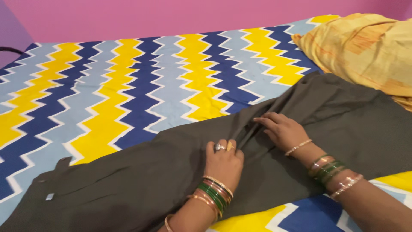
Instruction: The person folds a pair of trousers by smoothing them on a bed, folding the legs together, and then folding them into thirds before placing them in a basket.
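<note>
A dark grey-olive garment lies spread across a bed, from the lower left up to the right. My left hand, with rings and several bangles at the wrist, has its fingers curled and pinches a fold of the cloth near the garment's middle. Just to its right, my right hand lies flat with fingers spread on the same garment, pressing beside the crease that runs between the two hands. A small pale tag shows near the garment's lower left end.
The bedsheet has zigzag stripes in yellow, navy and light blue. A yellow-orange pillow lies at the upper right, touching the garment's far edge. A pink wall runs behind the bed.
</note>
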